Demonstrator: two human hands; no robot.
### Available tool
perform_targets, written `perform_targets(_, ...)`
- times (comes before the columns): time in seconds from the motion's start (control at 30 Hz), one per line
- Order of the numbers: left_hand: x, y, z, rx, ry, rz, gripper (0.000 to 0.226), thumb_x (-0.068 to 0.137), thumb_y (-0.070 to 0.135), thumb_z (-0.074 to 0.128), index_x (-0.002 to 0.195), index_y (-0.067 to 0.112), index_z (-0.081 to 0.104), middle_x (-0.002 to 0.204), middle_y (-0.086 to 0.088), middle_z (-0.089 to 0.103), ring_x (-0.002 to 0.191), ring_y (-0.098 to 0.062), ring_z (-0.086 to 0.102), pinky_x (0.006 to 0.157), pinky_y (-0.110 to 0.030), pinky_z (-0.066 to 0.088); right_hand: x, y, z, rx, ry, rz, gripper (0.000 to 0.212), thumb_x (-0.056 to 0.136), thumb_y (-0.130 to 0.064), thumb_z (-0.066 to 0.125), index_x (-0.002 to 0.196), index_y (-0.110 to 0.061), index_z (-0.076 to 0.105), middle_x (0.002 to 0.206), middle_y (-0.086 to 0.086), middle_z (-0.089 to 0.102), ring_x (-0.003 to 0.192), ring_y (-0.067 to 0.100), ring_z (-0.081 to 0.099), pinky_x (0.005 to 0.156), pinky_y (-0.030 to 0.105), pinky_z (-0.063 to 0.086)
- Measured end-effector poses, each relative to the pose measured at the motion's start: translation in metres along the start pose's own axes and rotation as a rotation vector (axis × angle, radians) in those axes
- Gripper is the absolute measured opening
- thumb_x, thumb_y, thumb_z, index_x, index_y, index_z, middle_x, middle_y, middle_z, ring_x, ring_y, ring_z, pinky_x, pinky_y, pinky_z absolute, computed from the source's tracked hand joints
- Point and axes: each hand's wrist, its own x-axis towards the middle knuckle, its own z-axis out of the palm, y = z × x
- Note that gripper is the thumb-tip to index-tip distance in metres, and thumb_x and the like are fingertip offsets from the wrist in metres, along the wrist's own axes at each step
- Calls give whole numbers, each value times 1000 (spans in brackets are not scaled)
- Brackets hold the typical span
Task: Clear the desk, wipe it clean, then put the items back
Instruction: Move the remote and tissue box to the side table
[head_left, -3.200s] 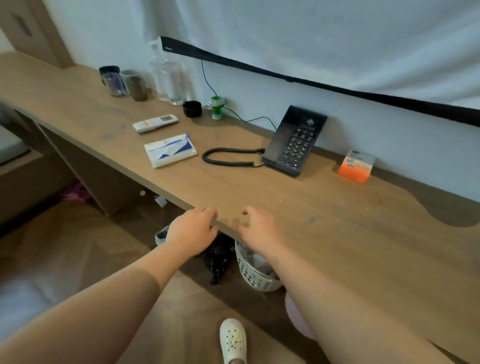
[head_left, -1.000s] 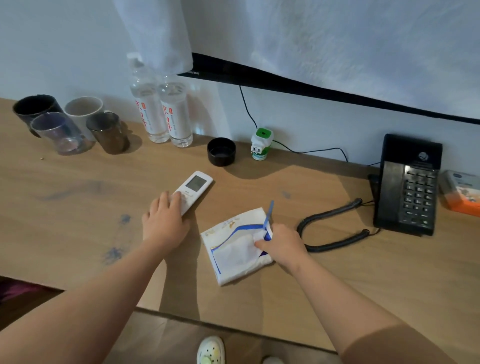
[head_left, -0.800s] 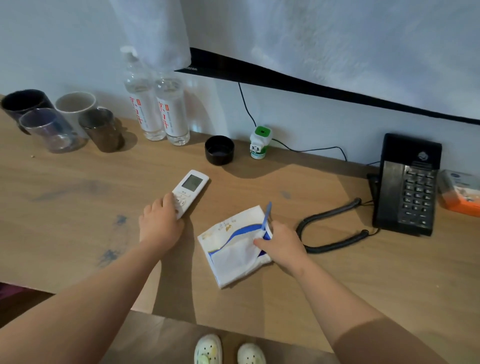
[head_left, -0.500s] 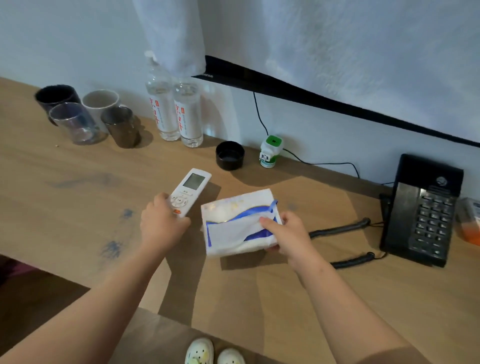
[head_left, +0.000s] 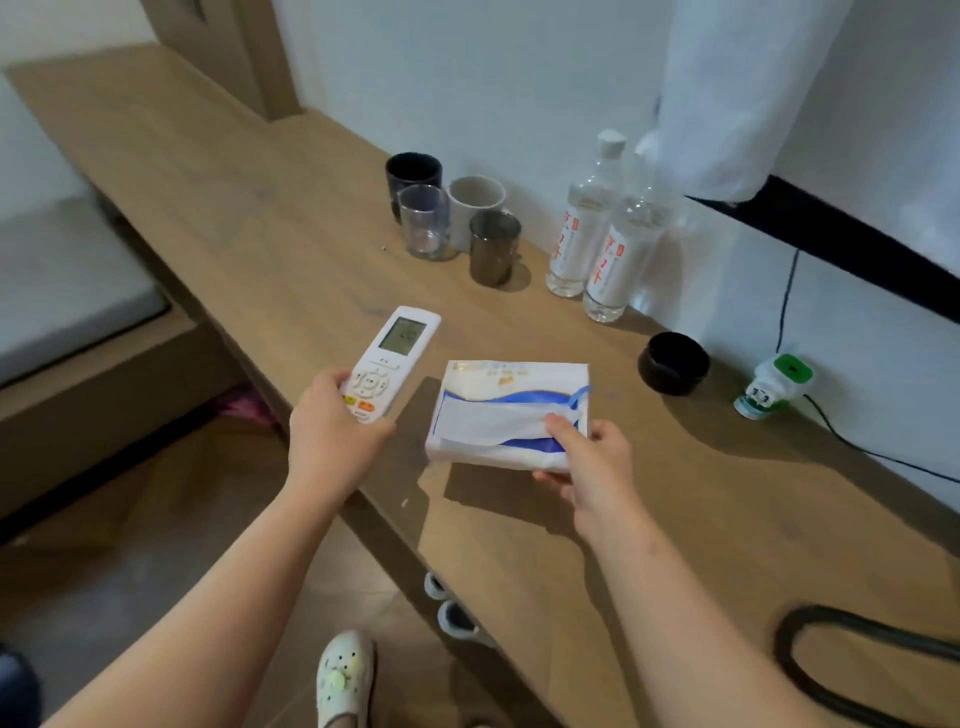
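While left hand (head_left: 332, 436) grips remote (head_left: 397, 353), right hand (head_left: 592, 457) pinches tissue pack (head_left: 498, 410): carry both level, clear of cups (head_left: 478, 208).

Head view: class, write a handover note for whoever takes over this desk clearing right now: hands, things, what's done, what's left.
Left hand grips the white remote control, lifted off the wooden desk.
Right hand holds the white-and-blue tissue pack, raised above the desk.
On the desk: four cups, two clear water bottles, a black round dish, a green-and-white plug-in device.
Done: two things picked up. Left: set them aside, clear the rest, wipe, put everything back.
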Motion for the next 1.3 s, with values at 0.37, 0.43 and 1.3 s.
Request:
perform_targets(0.37, 130, -89, -140, -68, 74, -63, 65, 72, 6, 71, 131, 12, 44, 122, -5, 56, 106, -17, 51, 71, -24, 38, -11, 9, 239, -9, -100, 74, 19, 89, -19, 65, 99, -13, 50, 94, 7, 65, 72, 19, 66, 51, 26, 53)
perform_targets(0.43, 154, -103, -161, -74, 91, -79, 65, 73, 5, 71, 131, 12, 44, 124, -6, 55, 104, -15, 50, 62, -17, 35, -12, 11, 276, -7, -110, 86, 18, 89, -19, 65, 100, -14, 51, 93, 6, 66, 74, 18, 68, 54, 27, 55)
perform_targets(1.3, 546, -269, -350, -128, 367, -435, 66, 72, 5, 70, 132, 7, 42, 123, -12, 58, 109, -30, 55, 91, -39, 44, 118, -9, 786, -164, -418, 214, 19, 88, -19, 66, 99, -12, 51, 95, 5, 67, 72, 15, 68, 46, 22, 51)
